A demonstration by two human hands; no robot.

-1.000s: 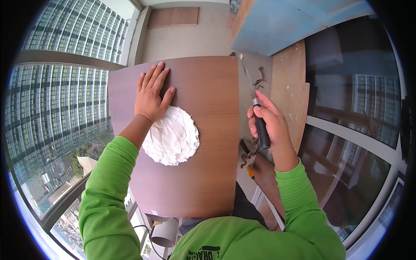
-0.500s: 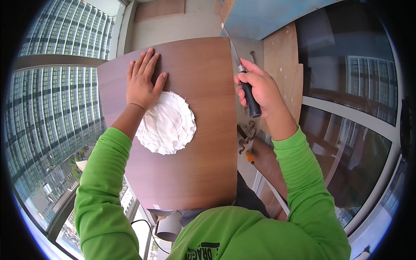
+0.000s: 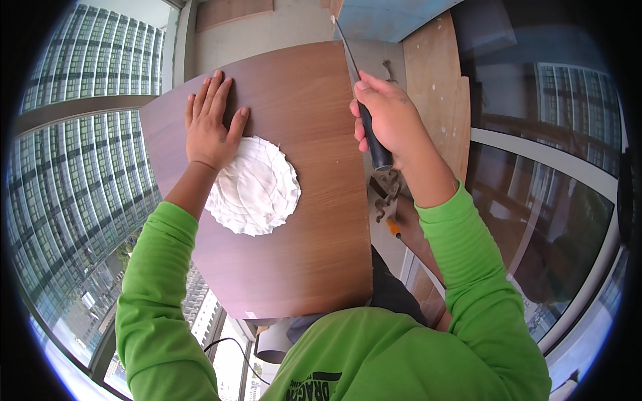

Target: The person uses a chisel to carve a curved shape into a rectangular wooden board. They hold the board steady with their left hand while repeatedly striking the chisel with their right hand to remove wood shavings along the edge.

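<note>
A brown wood-grain board with curved-looking edges lies in front of me. On it rests a round white disc of wrinkled, cloth-like material with a ragged rim. My left hand presses flat on the board's far left part, fingers stretched out, its wrist beside the disc. In my right hand is a file, a long, narrow, tapering metal tool with a black handle. The fingers wrap round the handle, with the thumb along its top. The metal part runs along the board's right edge, pointing away from me.
Right of the board, below it, lie brownish curled scraps and an orange-handled tool. A light-blue panel stands at the far right, near a plywood sheet. Tall windows flank both sides. A grey cylinder sits under the near edge.
My right hand and the file have moved away from me and slightly left along the board's edge. My left hand stays on the board. The whole view has shifted a little.
</note>
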